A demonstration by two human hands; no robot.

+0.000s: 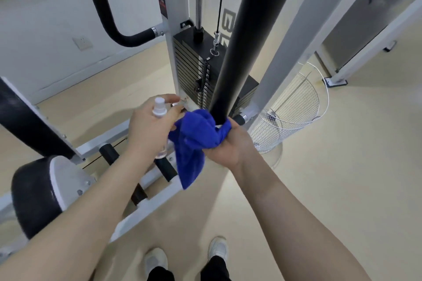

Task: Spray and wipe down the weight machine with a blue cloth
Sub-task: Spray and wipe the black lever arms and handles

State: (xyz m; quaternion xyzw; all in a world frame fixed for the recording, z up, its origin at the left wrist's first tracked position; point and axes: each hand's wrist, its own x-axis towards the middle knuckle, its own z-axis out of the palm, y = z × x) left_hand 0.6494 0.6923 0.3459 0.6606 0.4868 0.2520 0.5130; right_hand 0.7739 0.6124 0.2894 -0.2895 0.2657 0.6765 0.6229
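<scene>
Presently, the weight machine (180,36) stands ahead; its black bar (242,48) passes between the right hand (230,146) fingers, which clamp the blue cloth (196,139) round its lower end. Left hand (148,128) fingers curl round the spray bottle (159,108). Risk: the cloth's loose tail, hanging below the fingers, could snag on the frame.

A white wire-mesh fan guard (294,107) lies on the beige floor (342,166), with a white cable (328,96) looping round it. A white wall socket (82,42) sits low on the grey wall (45,29). Two white shoes (218,247) stand on the floor at the bottom edge.
</scene>
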